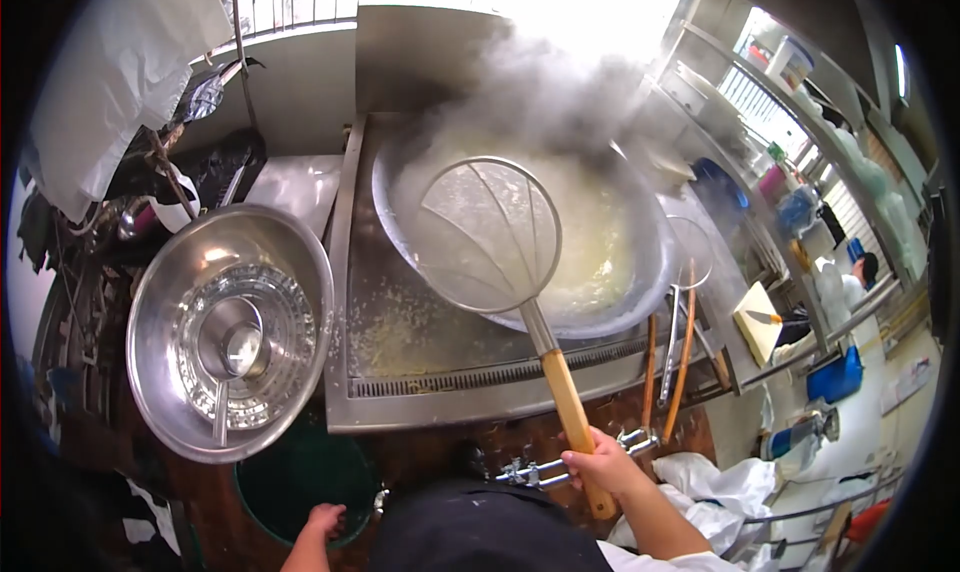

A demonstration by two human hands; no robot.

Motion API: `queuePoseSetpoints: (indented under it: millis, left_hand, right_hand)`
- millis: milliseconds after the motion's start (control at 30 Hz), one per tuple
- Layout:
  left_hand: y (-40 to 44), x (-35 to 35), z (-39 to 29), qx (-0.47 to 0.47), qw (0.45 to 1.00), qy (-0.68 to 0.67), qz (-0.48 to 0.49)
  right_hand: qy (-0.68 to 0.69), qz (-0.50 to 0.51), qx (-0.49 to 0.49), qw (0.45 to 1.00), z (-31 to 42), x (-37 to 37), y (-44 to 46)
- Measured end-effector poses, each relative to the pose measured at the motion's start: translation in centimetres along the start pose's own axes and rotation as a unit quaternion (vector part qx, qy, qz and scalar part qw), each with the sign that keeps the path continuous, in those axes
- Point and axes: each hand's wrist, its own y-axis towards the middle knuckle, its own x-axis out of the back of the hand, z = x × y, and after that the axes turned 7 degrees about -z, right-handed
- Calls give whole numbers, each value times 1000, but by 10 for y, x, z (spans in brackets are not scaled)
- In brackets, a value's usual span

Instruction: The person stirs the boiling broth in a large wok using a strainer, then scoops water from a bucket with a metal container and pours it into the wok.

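My right hand (600, 464) is wrapped around the wooden handle (572, 412) of a large round mesh skimmer (490, 234). The skimmer's metal head is over a wide wok (648, 307) of steaming, pale bubbling liquid (590, 222); whether it touches the liquid I cannot tell. Low on the left, my left hand (326, 520) has its fingers curled in, with nothing visible in them. It is close to a dark green bin (300, 477). A wide steel bowl (160, 372) stands above that bin, with a long-handled steel dipper (232, 347) inside it.
Pale crumbs lie on the steel stove top (390, 322), left of the wok. Along its right side are another strainer (690, 252) and several long handles. Shelves (790, 122) line the right. White plastic bags (710, 487) lie near my right arm. Steam hides part of the back.
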Motion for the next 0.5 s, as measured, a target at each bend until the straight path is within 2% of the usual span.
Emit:
queuePoseSetpoints:
  millis: [100,167,267,333,400,433,500]
  left_hand:
    - [9,3,3,-3,1000,-2,21]
    - [15,3,3,8,999,-3,36]
    - [15,-6,2,17,999,-14,48]
    - [11,-1,2,16,999,1,47]
    - [16,-7,5,22,999,12,24]
    - [23,-7,3,48,998,24,29]
    - [14,-10,-1,42,999,14,23]
  right_hand:
    - [-9,10,-25,1000,-5,0,-5]
    - [-154,-101,75,980,-24,-1,5]
    - [-220,-84,119,965,-37,3,2]
    - [-258,-116,167,945,-48,7,12]
    - [-334,-200,145,910,-23,-1,10]
    - [-317,-186,141,919,-17,-4,8]
    - [-287,-161,143,933,-10,-3,11]
